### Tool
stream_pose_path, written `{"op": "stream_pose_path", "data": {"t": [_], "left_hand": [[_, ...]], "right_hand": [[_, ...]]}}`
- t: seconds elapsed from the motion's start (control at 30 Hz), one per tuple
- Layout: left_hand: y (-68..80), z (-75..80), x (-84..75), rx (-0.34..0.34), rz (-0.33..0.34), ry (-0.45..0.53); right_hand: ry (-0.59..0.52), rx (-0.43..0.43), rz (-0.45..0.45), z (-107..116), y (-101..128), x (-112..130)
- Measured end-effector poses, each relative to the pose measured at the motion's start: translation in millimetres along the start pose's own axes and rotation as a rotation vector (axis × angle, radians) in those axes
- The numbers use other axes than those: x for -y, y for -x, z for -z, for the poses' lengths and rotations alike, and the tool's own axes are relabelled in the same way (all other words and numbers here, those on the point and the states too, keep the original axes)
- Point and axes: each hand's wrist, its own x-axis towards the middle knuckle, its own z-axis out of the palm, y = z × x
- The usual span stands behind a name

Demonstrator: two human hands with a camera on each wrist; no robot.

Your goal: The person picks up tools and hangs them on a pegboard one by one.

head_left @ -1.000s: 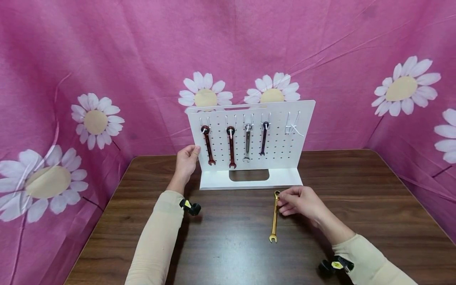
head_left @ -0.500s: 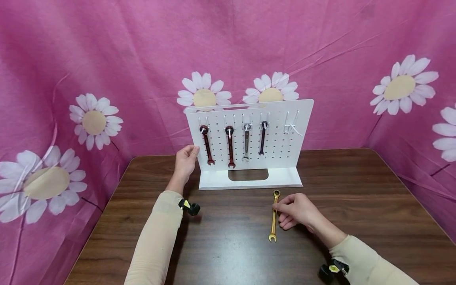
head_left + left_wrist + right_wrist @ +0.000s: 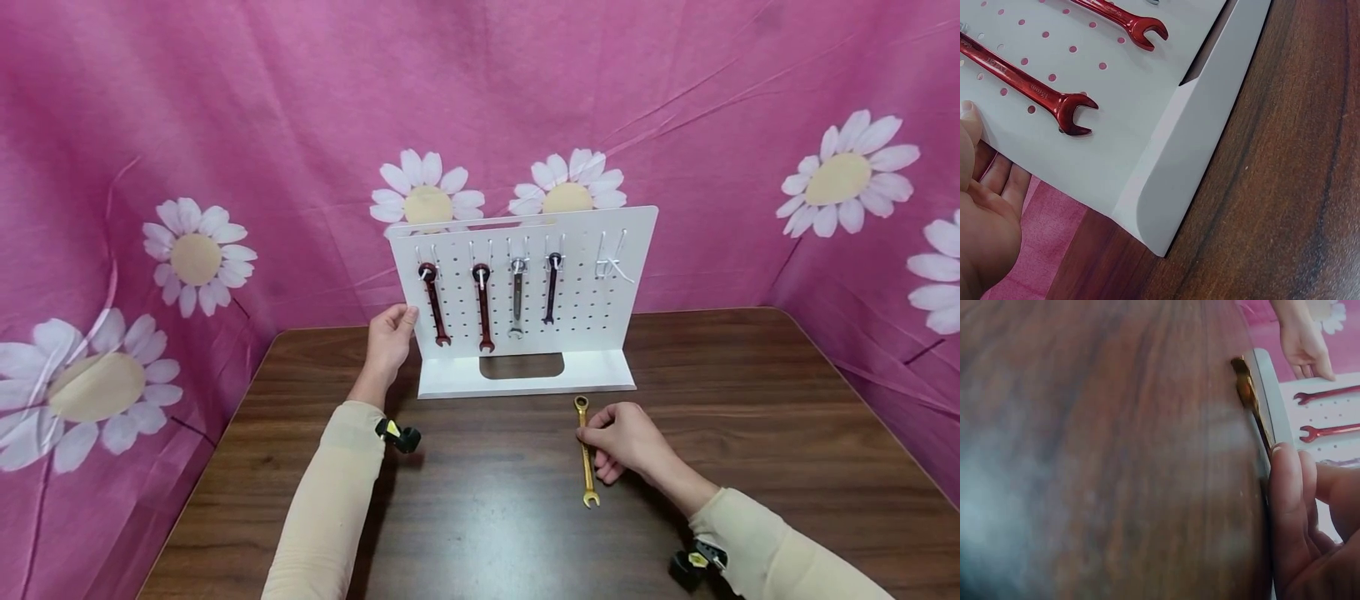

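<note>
Gold in colour, the wrench lies on the dark wood surface just in front of the white pegboard stand. Its upper shaft is pinched by the curled fingers of the right hand, so the step in hand is judged to be the pick-up. A lift toward the free hook seems called for. The stand's edge is gripped by the left hand. The right wrist view is blurred, and the grip is barely made out there.
</note>
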Motion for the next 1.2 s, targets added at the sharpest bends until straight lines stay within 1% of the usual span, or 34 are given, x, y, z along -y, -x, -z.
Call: {"op": "stream_pose_path", "data": {"t": [0.3, 0.6, 0.67, 0.83, 1.0, 1.1, 1.2], "left_hand": [[-0.3, 0.3, -0.9, -0.01, -0.002, 0.004], [1.7, 1.5, -1.3, -0.001, -0.005, -0.01], [1.6, 1.1, -0.9, -0.001, -0.005, -0.011], [1.1, 0.4, -0.1, 0.004, 0.001, -0.01], [0.3, 0.1, -0.2, 0.01, -0.008, -0.009], [0.2, 0.2, -0.2, 0.008, -0.016, -0.008], [0.5, 0.5, 0.2, 0.01, -0.01, -0.01]], "right_hand": [[0.077, -0.047, 0.016, 7, 0, -2], [0.117, 0.0, 0.023, 15, -4, -6], [0.111, 0.013, 0.038, 18, -5, -8], [0.046, 0.048, 0.089, 25, -4, -14], [0.021, 0.009, 0.136, 30, 1, -13], [0.05, -0.027, 0.167, 32, 4, -10], [0.072, -0.042, 0.178, 35, 5, -8]]}}
